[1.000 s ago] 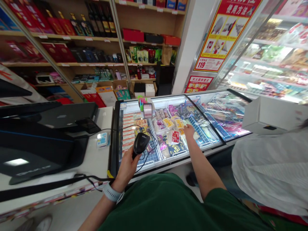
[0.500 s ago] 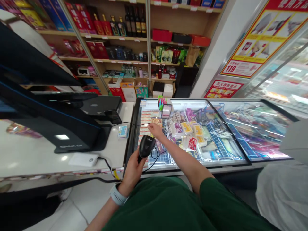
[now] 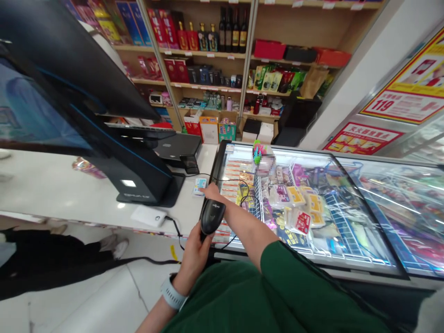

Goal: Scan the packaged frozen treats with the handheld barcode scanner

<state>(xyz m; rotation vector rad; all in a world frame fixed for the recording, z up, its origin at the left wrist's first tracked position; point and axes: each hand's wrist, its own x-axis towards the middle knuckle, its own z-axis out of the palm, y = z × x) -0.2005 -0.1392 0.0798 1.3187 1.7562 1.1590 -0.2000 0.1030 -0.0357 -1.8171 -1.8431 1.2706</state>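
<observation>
My left hand (image 3: 196, 252) is wrapped around the handle of a black handheld barcode scanner (image 3: 212, 216), its head pointing up and away from me. Past the scanner, my right hand (image 3: 211, 191) reaches over to the counter, with a finger stretched out onto the right edge of a small blue-and-white pack (image 3: 199, 186). The scanner's head partly covers the right hand, and its other fingers are hard to make out. The pack lies flat on the white counter.
A glass-topped freezer (image 3: 294, 245) with packaged food stands to the right. On the counter are a black monitor stand (image 3: 138, 182), a white device (image 3: 149, 216) and a black box (image 3: 178, 148). A thin cable (image 3: 225, 179) crosses the freezer's glass. Another person's legs (image 3: 52, 259) show at left.
My right hand has moved left from above the freezer glass to the small pack on the counter. The view has turned left. The scanner stays in my left hand.
</observation>
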